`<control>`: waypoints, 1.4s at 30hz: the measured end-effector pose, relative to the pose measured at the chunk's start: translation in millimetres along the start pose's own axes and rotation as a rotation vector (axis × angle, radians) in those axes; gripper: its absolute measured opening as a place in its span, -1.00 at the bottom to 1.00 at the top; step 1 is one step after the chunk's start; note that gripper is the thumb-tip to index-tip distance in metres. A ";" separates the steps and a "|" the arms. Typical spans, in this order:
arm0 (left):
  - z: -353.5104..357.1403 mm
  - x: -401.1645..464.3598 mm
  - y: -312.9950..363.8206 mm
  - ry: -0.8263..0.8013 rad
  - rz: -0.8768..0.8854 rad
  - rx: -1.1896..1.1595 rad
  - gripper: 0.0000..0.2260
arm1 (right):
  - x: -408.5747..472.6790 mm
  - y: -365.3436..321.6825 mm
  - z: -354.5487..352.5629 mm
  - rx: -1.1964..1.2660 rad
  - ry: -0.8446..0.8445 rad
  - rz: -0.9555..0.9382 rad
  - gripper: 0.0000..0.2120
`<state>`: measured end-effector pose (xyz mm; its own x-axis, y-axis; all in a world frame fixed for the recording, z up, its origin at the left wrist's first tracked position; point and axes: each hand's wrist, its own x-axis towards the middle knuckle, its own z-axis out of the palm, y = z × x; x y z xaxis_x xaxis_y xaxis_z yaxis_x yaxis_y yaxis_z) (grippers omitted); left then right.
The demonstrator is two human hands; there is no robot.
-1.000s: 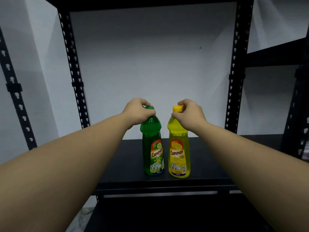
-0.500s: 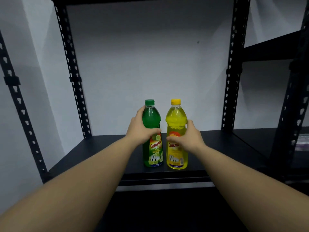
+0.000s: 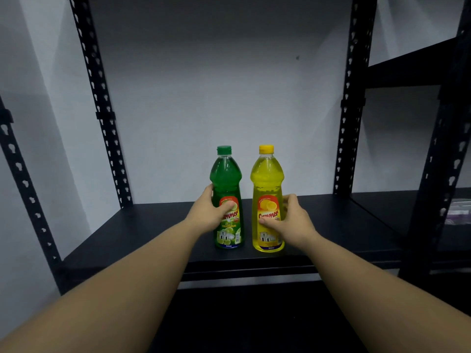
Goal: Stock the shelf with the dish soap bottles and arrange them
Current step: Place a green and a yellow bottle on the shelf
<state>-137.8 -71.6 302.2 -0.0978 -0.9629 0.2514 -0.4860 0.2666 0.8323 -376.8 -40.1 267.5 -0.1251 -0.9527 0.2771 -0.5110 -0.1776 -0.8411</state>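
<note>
Two dish soap bottles stand upright side by side near the front edge of a black metal shelf (image 3: 344, 225). The green bottle (image 3: 226, 179) with a green cap is on the left, the yellow bottle (image 3: 267, 177) with a yellow cap on the right, a small gap between them. My left hand (image 3: 210, 214) grips the green bottle around its label from the left, thumb across the front. My right hand (image 3: 290, 221) grips the yellow bottle around its label from the right, thumb on the front.
Black perforated uprights (image 3: 100, 105) (image 3: 353, 103) frame the shelf against a white wall. A second black rack (image 3: 438, 154) adjoins on the right, with something pale (image 3: 458, 212) on its shelf. A lower shelf (image 3: 254, 322) lies dark beneath.
Both hands have slid down from the bottle caps to the bodies at label height. The bottles still stand in the same place on the shelf.
</note>
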 end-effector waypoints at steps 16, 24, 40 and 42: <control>98.0 -50.4 -37.0 -0.015 0.238 0.369 -0.75 | -17.1 22.3 -8.0 -0.147 0.107 0.014 -0.24; 132.1 -11.5 -25.3 -0.264 0.184 0.616 -0.50 | -12.7 45.4 -52.2 -0.198 0.154 0.058 -0.29; 149.9 1.5 -28.9 -0.420 0.174 0.779 -0.20 | 33.6 98.6 -85.6 -0.236 0.286 0.099 -0.29; 149.5 1.2 -28.8 -0.412 0.182 0.789 -0.21 | 40.8 103.4 -87.8 -0.248 0.291 0.099 -0.30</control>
<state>-253.8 -86.5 204.7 -0.4609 -0.8872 0.0231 -0.8712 0.4572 0.1788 -509.4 -75.6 232.6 -0.4018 -0.8461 0.3503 -0.6700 0.0109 -0.7422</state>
